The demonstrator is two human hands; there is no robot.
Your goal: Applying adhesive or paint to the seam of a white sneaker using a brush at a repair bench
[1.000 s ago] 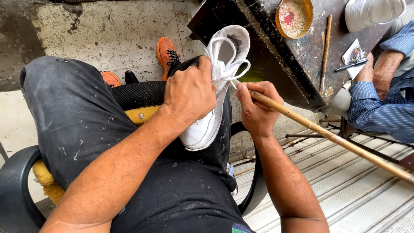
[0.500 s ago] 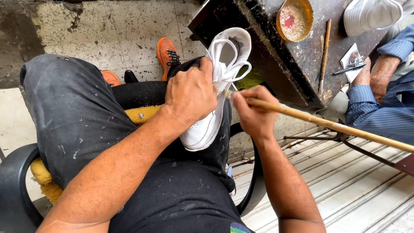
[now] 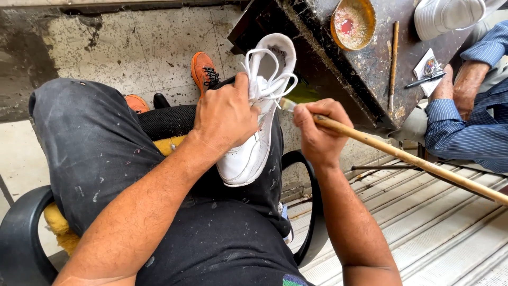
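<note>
We are sitting in a black chair [image 3: 21, 233] with dark, paint-flecked trousers [image 3: 95, 153] filling the near part of the view. Our left hand [image 3: 225, 119] is gripping a white sneaker [image 3: 254, 148] that is resting on our thigh, the fingers wrapped over its upper and pressed against the side, thumb reaching toward the laces [image 3: 270, 85]. The sneaker is lying toe toward us, its opening pointing to twelve o'clock. At three o'clock from it, our right hand [image 3: 320, 135] is curling its fingers tightly around a long wooden stick [image 3: 423, 164] that is running off toward four o'clock; the stick's bristled tip is touching the sneaker just beside the laces.

Beyond the sneaker, at eleven o'clock, an orange shoe [image 3: 203, 71] is resting on the stained concrete floor [image 3: 106, 47]. At one o'clock a dark, grimy counter [image 3: 370, 69] is carrying a round bowl [image 3: 352, 24] with reddish residue, a thin stick [image 3: 393, 63], a pen [image 3: 426, 80] and another white sneaker [image 3: 450, 16] at the far corner. At two o'clock another person's arm in a blue striped sleeve [image 3: 465, 127] is leaning beside the counter.
</note>
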